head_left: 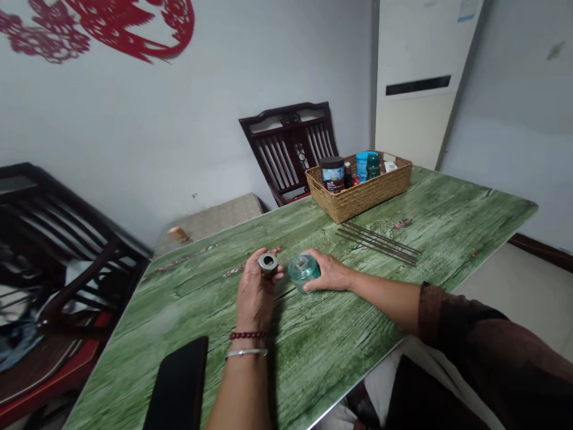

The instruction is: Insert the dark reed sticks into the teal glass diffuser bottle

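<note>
The left hand (255,297) is clamping a metal ring (268,263) between its fingers and thumb, holding it above the counter (340,346) with its bore pointing straight up. The right hand (329,272) is curling around a glass jar (304,273), which is standing roughly upright on the counter with its long axis vertical. The ring and jar are sitting just apart, near the middle of the counter and well away from its edges.

Beyond the right hand, several thin dark rods (378,243) are lying slightly splayed, their long axes running diagonally from upper left to lower right. Farther back, a wicker basket (358,196) holding jars and bottles is sitting near the far corner. A black slab (179,382) is lying along the near side, left of the left forearm. The counter's left edge is running beside a dark wooden chair (67,251).
</note>
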Demonstrator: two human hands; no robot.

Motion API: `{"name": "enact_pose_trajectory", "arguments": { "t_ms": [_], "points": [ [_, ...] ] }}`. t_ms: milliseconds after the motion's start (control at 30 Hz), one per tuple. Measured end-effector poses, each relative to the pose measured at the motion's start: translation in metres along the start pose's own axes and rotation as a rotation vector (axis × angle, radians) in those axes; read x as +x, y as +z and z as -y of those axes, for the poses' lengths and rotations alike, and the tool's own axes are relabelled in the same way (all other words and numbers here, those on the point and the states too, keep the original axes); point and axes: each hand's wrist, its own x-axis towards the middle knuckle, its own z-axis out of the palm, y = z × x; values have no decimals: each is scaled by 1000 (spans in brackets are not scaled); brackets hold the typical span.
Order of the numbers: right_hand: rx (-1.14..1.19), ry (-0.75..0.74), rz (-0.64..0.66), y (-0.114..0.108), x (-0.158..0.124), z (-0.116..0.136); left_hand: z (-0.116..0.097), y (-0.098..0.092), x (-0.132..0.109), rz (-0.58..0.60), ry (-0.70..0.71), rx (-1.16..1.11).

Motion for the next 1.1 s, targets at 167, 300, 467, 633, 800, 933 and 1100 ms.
{"name": "enact_pose_trajectory", "arguments": {
  "t_ms": [167, 300, 467, 633, 800, 933, 1100],
  "points": [
    [-22, -29, 15, -2, -1, 4, 0, 12, -5, -30, 27, -108],
    [-12, -68, 22, 0, -2, 6, -2, 18, -8, -35, 90, -89],
    [-20, -96, 36, 2, 0, 6, 4, 23, -10, 38, 214, 59],
    [-17, -92, 66, 2, 1, 6, 11, 20, -11, 143, 180, 188],
    [-8, -87, 74, -2, 0, 10, 6, 20, -15, 138, 133, 264],
    [13, -100, 66, -3, -1, 12, 2, 24, -19, 161, 128, 272],
    [20, -80, 57, -3, -1, 11, 6, 20, -20, 158, 63, 217]
  ]
}}
